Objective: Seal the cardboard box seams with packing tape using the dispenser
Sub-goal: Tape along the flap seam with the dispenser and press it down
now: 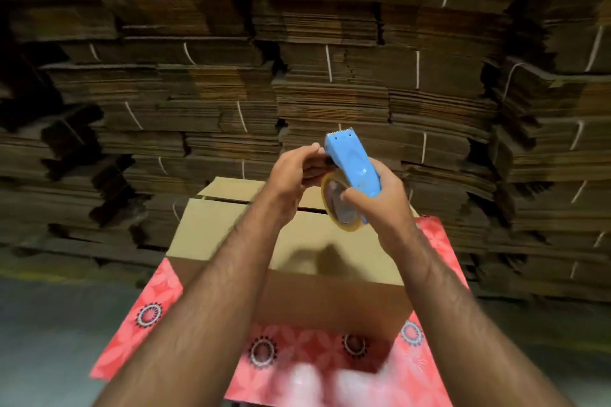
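Draping the near edge of the tabletop [158, 307] is a red flower-print cloth, and on it sits the cardboard box [224, 235], top flaps folded shut with the seam between them running across the far part of the lid, no tape visible on it. Empty-looking and light, I judge, so it may slide on the cloth under a hard pull; the flaps will flex if pressed away from the seam.

Above the box, the right hand [383, 205] is wrapped around the body of the blue tape dispenser [352, 165], with the thumb lying on the tape roll [340, 208] and the toothed blade pointing up and away. Rigid plastic, light, best held by that body, clear of the teeth. The left hand [294, 172] has curled fingertips at the dispenser's neck, seemingly pinching the tape end; thin, sticky film, I cannot see it.

Behind stand walls of bundled flat cardboard [330, 82].
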